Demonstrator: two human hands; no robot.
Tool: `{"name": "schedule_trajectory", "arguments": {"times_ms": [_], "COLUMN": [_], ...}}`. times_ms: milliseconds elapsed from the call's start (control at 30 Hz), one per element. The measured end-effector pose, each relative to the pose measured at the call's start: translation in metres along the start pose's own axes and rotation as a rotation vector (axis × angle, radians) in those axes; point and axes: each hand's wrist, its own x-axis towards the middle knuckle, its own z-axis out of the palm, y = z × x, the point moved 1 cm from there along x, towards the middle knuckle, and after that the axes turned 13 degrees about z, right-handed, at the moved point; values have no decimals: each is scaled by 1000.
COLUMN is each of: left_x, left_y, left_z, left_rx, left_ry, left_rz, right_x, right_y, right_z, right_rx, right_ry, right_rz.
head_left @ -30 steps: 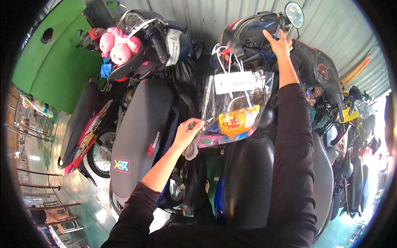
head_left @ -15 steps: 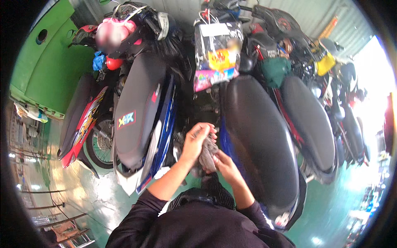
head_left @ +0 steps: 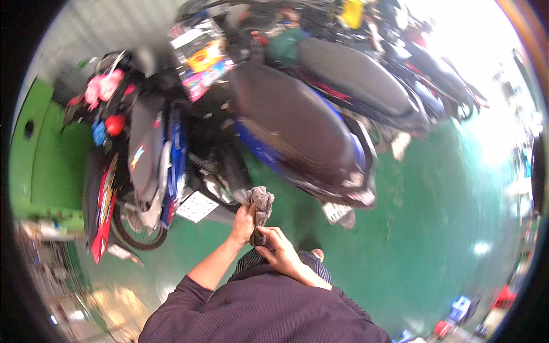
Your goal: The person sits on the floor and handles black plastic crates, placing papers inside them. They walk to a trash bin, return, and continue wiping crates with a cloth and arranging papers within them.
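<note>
A person looks down at their own two hands, held together just in front of the body. Far to the left of the hands stands a green wall (head_left: 40, 166), with a pink plush toy (head_left: 102, 88) hanging on a parked motorbike (head_left: 146, 166) beside it. The left hand (head_left: 245, 222) and right hand (head_left: 280, 247) are both clamped on a crumpled grey rag (head_left: 261, 207), which bunches up between them. A second ago the right hand was stretched far forward to a clear plastic bag (head_left: 201, 56) on the handlebars; now it is back on the rag. Beyond the hands sits a black scooter seat (head_left: 291, 123). To the right spreads a shiny green floor (head_left: 434, 228).
</note>
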Motion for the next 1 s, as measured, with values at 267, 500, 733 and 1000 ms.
{"name": "schedule_trajectory", "arguments": {"times_ms": [267,500,733,1000], "left_x": [-45,-164,-97,11], "left_y": [-98,-247,-329,-420], "left_z": [299,565,761,1080], "left_rx": [44,295,88,-279], "left_ry": [-655,-1050,-1034,-1040], "left_rz": [-310,-385,-780,-1250], "right_x": [-172,-323,-338,-360], "right_y": [108,166,217,275], "right_z": [-235,-449,-697,-1005], "right_rx": [417,213,118,377], "right_ry": [588,1187,1414,1337], "right_rz": [229,504,515,337]}}
